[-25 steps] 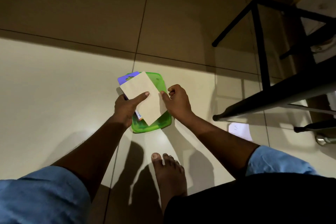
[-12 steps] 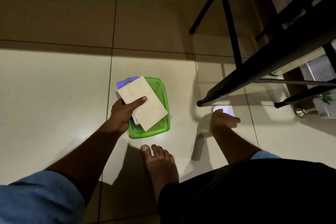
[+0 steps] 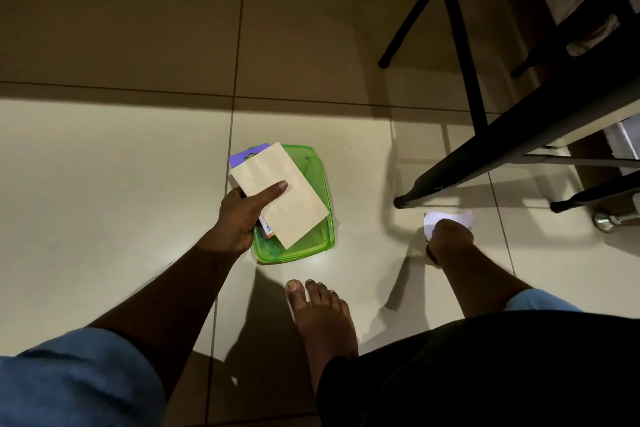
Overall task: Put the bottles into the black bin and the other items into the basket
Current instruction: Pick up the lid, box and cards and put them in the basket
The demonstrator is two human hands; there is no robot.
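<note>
Holding stack tight in left hand: tan envelope on top, purple card and green lid under, thumb pressing down. Right hand, half second ago flat on white paper at 3 o'clock, now curled, pinching it up from floor. One more thing for basket. No bin, no basket seen.

The single head camera looked steeply down from standing height at the tiled floor, both forearms reaching in from the near edge, chair legs far right.
</note>
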